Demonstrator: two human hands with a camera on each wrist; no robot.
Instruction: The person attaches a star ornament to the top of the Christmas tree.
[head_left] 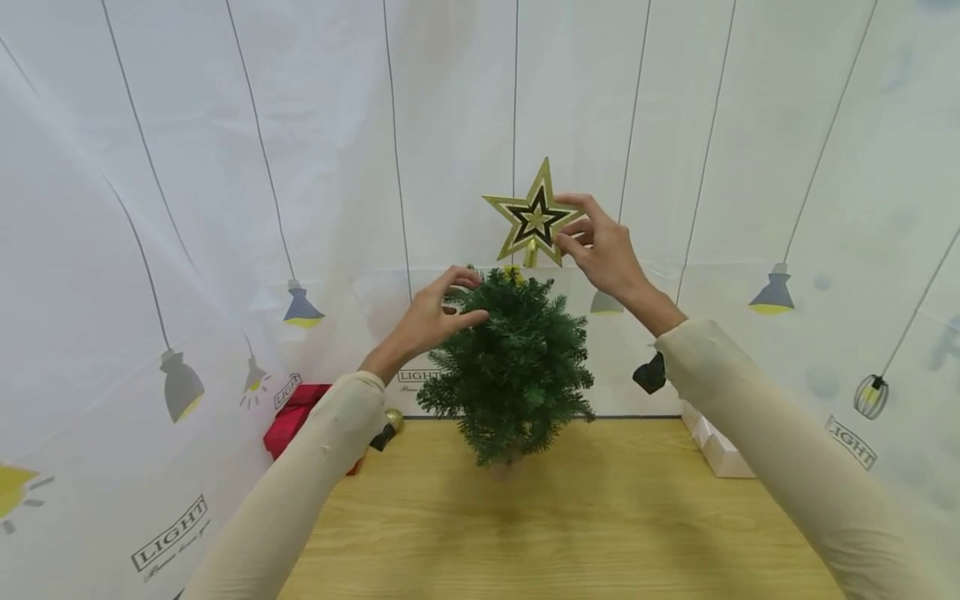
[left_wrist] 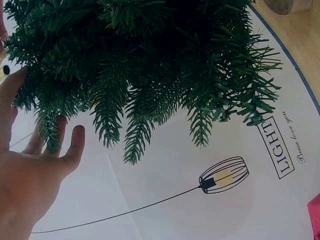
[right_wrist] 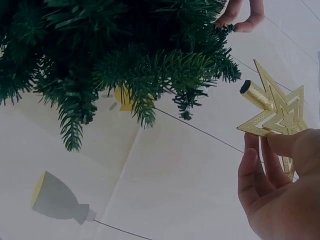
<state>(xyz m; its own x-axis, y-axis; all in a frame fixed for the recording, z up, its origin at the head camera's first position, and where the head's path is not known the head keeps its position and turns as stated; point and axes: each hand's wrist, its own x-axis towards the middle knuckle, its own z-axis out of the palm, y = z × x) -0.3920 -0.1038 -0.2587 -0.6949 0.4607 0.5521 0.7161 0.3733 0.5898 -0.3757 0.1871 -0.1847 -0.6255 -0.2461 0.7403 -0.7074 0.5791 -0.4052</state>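
A small green artificial Christmas tree (head_left: 517, 367) stands upright on the table. Just above its tip, my right hand (head_left: 606, 250) pinches a gold star tree topper (head_left: 536, 218) by its right side. In the right wrist view, the topper's hollow tube (right_wrist: 257, 95) points toward the tree and is apart from it. At the upper left of the tree is my left hand (head_left: 435, 312), its fingers spread and loosely bent around the branch tips. The left wrist view shows the left thumb and fingers beside a hanging sprig (left_wrist: 48, 131), without a firm hold.
A red box (head_left: 294, 417) sits at the table's left, with a gold ball ornament (head_left: 393, 418) near it. On the right are a white box (head_left: 720, 446) and a black object (head_left: 650, 375), partly behind the sleeve. A lamp-printed white sheet (head_left: 450, 125) hangs behind the wooden table (head_left: 570, 533).
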